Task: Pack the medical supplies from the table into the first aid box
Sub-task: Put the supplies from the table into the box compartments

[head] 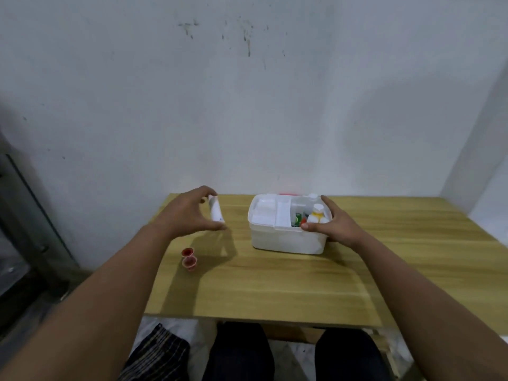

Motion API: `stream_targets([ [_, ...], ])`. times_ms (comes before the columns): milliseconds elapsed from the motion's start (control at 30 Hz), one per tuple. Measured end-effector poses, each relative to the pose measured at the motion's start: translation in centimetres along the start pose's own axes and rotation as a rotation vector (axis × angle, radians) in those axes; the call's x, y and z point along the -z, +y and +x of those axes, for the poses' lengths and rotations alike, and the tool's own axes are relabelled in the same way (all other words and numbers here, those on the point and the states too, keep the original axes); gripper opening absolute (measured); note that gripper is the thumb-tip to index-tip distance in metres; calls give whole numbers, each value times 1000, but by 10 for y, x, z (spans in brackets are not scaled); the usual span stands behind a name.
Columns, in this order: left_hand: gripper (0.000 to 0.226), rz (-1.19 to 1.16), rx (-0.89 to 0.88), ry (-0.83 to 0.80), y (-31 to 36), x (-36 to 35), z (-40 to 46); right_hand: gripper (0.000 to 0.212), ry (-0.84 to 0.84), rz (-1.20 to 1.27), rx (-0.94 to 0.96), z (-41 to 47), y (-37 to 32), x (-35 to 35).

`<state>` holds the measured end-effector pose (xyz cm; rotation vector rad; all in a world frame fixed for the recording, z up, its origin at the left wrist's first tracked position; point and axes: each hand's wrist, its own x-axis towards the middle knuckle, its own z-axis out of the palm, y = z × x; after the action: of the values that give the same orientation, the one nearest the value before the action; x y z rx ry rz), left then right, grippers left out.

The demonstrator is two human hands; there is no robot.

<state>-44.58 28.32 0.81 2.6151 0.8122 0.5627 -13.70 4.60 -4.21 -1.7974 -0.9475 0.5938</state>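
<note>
The white first aid box stands open on the wooden table, right of centre. Inside it I see a white tray insert, a white bottle with a yellow label and a green-and-white pack. My right hand grips the box's right end, thumb on the front rim, fingers round the far corner. My left hand holds a small white tube between thumb and fingers, above the table left of the box. Two small red cups sit on the table near the left edge.
A white wall rises right behind the table's far edge. The table's left edge runs close to the red cups. A dark frame stands at the far left. My legs and a striped cloth show below the front edge.
</note>
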Motion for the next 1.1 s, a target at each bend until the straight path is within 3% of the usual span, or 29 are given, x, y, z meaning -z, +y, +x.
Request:
stream_targets([
  [100,80,10,-132,-31,45,-21,38,100,-27,14,11,-1,0,0],
  [233,75,3,-199,-108,90,-47,70,127,-15,21,-11,-1,2,1],
  [433,60,72,-199,-282,111,-76,92,135,-24,0,0,3,8,2],
  [567,41,36,-174,-307,104,-81,98,140,-19,-10,15,2,8,1],
  [667,30,-13,-178,-290,98,-82,97,131,-10,-10,21,4,12,1],
  [833,28,-100,-158,-140,86,-66,84,133,-13,3,9,3,11,0],
  [1000,29,-103,1,-25,36,-29,52,138,-7,15,21,6,13,-1],
  [1100,32,-89,135,-106,1,-15,24,117,-2,25,45,4,11,-3],
])
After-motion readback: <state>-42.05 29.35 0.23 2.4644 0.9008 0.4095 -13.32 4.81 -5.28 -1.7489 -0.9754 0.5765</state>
